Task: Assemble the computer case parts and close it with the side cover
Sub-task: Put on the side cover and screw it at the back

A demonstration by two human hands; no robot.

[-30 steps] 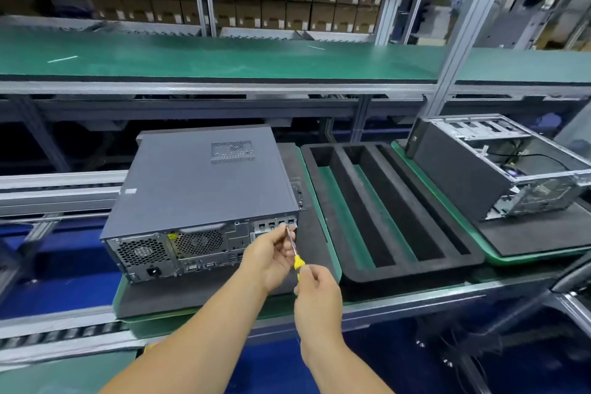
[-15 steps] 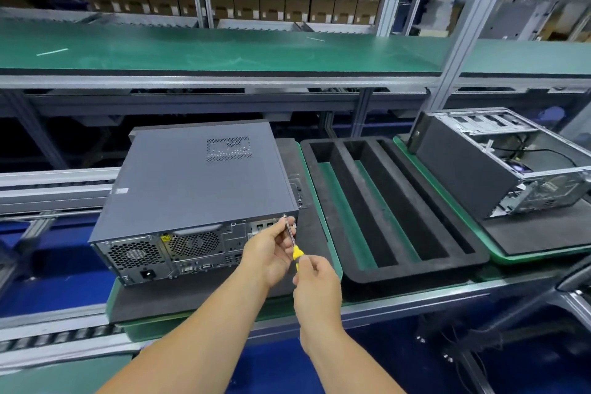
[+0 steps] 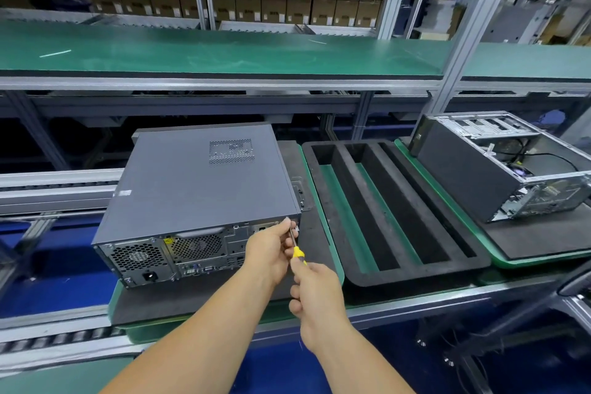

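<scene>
Conveyor pallet (image 3: 204, 304): right hand (image 3: 318, 293) grips screwdriver (image 3: 295, 248), left hand (image 3: 271, 249) pinches shaft at computer case (image 3: 198, 182) rear corner. Risk: tip slips, stripping screw.

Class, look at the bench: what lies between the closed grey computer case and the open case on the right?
In the head view, a black foam tray with long empty slots lies between the closed case and the open case.

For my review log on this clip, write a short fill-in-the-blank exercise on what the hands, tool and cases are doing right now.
1. The right hand grips a screwdriver whose handle is ____.
2. The left hand steadies the shaft at the closed case's ____ panel.
3. The foam tray between the two cases has ____ long slots.
4. The case on the right has its top side ____.

Missing words: yellow; rear; three; open
</scene>
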